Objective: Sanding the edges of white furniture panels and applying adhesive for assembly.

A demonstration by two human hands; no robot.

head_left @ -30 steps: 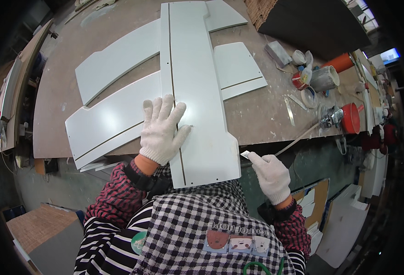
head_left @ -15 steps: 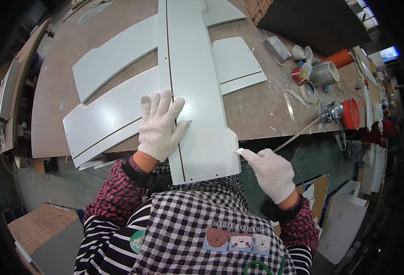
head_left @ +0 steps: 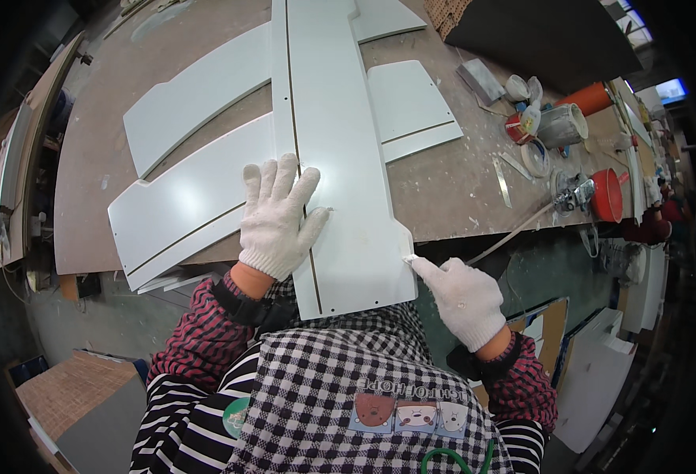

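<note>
A long white panel (head_left: 344, 158) with a dark groove lies lengthwise in front of me, its near end reaching my checkered apron. My left hand (head_left: 277, 217), in a pale knit glove, rests flat on it with the fingers spread across the groove. At the panel's right edge, just below a step in its outline, is my gloved right hand (head_left: 462, 296). Its index finger points at that edge and the other fingers are curled in. Something small and white shows at the fingertip; its kind is too small to make out.
More white panels (head_left: 198, 95) lie under and beside the long one. To the right on the table (head_left: 442, 189) are a tape roll (head_left: 535, 159), a metal can (head_left: 561, 126), a red cup (head_left: 607, 195) and a hose-fed tool (head_left: 573, 195). Boards (head_left: 592, 379) lean below at right.
My right hand has shifted slightly left and down along the panel's edge. My left hand stays in place on the panel.
</note>
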